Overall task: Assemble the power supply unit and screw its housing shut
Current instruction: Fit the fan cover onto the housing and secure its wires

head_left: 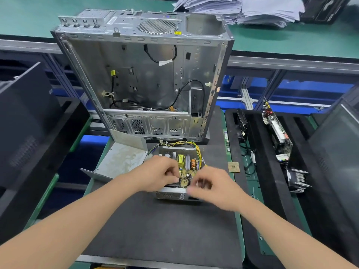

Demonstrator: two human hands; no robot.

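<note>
Left grip (159, 174) curled, palm down, right grip (211, 186) curled, blurred, close together

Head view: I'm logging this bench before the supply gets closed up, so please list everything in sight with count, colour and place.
power supply housing: one, silver, open, mid-mat
circuit board: one, yellow-brown, inside the housing
housing cover: one, silver, left of the housing
computer case: one, silver, open, behind the housing
processor chip: one, gold-brown, right of the housing
mat: one, dark grey, under the housing
foam tray: one, black, right, holding upright circuit cards
paper stacks: several, white, on the far green table
left hand: one, fingers curled on the circuit board
right hand: one, blurred, at the housing's near right corner
</note>
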